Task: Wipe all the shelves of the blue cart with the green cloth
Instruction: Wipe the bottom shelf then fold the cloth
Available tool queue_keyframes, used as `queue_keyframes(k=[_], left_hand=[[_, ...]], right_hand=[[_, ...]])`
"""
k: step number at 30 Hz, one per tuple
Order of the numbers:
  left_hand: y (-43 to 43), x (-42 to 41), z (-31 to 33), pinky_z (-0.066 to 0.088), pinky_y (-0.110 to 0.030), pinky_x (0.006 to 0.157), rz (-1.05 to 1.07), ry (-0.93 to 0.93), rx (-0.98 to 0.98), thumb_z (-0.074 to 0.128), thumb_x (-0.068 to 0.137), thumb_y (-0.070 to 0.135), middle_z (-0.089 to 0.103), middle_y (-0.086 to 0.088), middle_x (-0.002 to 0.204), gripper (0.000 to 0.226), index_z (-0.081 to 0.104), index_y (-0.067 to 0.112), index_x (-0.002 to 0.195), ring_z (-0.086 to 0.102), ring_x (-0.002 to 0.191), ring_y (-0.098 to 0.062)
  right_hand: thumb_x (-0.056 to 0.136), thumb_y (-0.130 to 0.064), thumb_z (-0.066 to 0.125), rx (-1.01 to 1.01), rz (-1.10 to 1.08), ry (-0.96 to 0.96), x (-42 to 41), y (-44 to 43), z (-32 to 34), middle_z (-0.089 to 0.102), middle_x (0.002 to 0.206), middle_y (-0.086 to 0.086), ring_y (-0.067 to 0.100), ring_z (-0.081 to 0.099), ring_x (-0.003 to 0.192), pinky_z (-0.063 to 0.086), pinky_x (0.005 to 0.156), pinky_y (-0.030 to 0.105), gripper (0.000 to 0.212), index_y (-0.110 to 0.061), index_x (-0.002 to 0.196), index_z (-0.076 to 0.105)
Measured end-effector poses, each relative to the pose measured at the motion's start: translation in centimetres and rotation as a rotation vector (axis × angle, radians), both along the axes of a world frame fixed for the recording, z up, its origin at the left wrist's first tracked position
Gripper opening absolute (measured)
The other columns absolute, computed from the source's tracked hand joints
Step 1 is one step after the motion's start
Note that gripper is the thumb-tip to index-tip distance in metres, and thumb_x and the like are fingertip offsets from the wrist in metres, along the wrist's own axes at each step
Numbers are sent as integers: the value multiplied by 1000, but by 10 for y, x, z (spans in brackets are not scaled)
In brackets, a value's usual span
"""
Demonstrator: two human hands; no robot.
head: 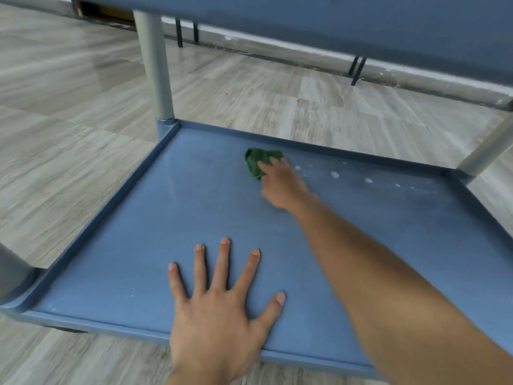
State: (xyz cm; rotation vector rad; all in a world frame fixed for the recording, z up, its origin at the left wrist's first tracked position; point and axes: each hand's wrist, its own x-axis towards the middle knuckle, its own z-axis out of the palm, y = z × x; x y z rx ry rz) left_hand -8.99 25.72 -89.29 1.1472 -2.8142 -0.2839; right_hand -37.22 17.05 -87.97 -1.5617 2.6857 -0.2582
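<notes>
The blue cart's bottom shelf lies bare inside its raised rim — right hand clamps the green cloth near the far rim — left hand flat, fingers spread, at the near rim.

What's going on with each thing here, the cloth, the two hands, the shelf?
Green cloth: bunched up, pressed on the shelf near the far rim.
Right hand: reaching forward, grip closed on the cloth, blurred.
Left hand: empty, flat on the shelf, fingers spread.
Lower shelf: bare but for cloth and hands, pale spots right of the cloth.
Upper shelf: only its underside shows.
</notes>
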Motion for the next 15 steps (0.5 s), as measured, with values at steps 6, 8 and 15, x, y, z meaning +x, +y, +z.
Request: queue_keyframes(k=[6, 8, 15], left_hand=[[1, -10, 6, 23, -73, 113, -25, -35, 88, 29, 78, 90, 42, 1, 160, 80, 43, 52, 147, 35, 148, -38], [-5, -10, 4, 23, -73, 113, -19, -13, 70, 30, 78, 90, 42, 1, 160, 80, 43, 52, 147, 36, 148, -37], [9, -13, 19, 23, -72, 112, 51, -61, 111, 27, 72, 95, 40, 7, 161, 79, 40, 63, 143, 35, 149, -34]], right_hand=[[97, -19, 44, 34, -363, 79, -133, 165, 11, 42, 150, 14, 36, 39, 137, 35, 110, 45, 47, -16, 144, 47], [97, -17, 43, 111, -448, 134, -167, 235, 12, 48, 145, 17, 38, 44, 132, 37, 109, 46, 44, -10, 139, 51], [101, -39, 23, 248, -649, 191, -216, 364, 10, 26, 161, 2, 33, 33, 136, 31, 112, 46, 56, -25, 154, 28]])
